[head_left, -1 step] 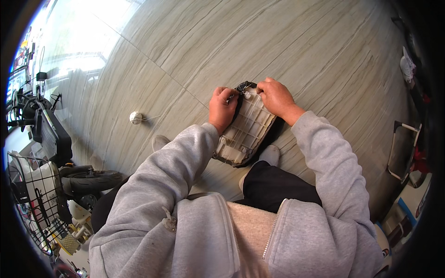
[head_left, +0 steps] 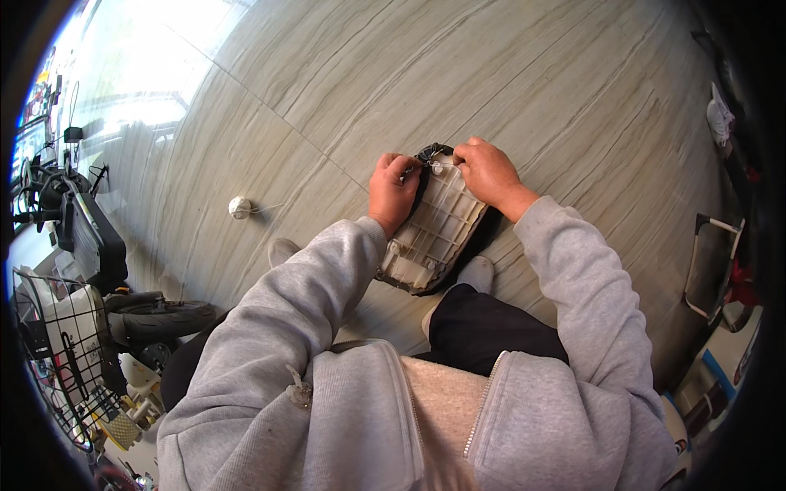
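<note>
A scooter-type seat (head_left: pixel 440 222) lies upside down on the floor between my feet, its pale ribbed plastic base facing up and a black cover round its edge. Across its far end runs a thin white string (head_left: pixel 442 164), drawn between my two hands. My left hand (head_left: pixel 392 191) is closed, pinching the string beside the far left edge. My right hand (head_left: pixel 490 173) pinches it at the far right, thumb and finger together. The black cover is bunched at the far tip. To the left, a white ball of string (head_left: pixel 239 208) rests on the floor, a loose strand trailing from it.
Left of me stand a small scooter with a black tyre (head_left: pixel 168 317) and a black wire basket (head_left: pixel 70 360). A metal-framed object (head_left: pixel 714 266) is at the right edge. My shoe (head_left: pixel 477 274) is close beside the seat. Tiled floor (head_left: pixel 344 82) stretches beyond.
</note>
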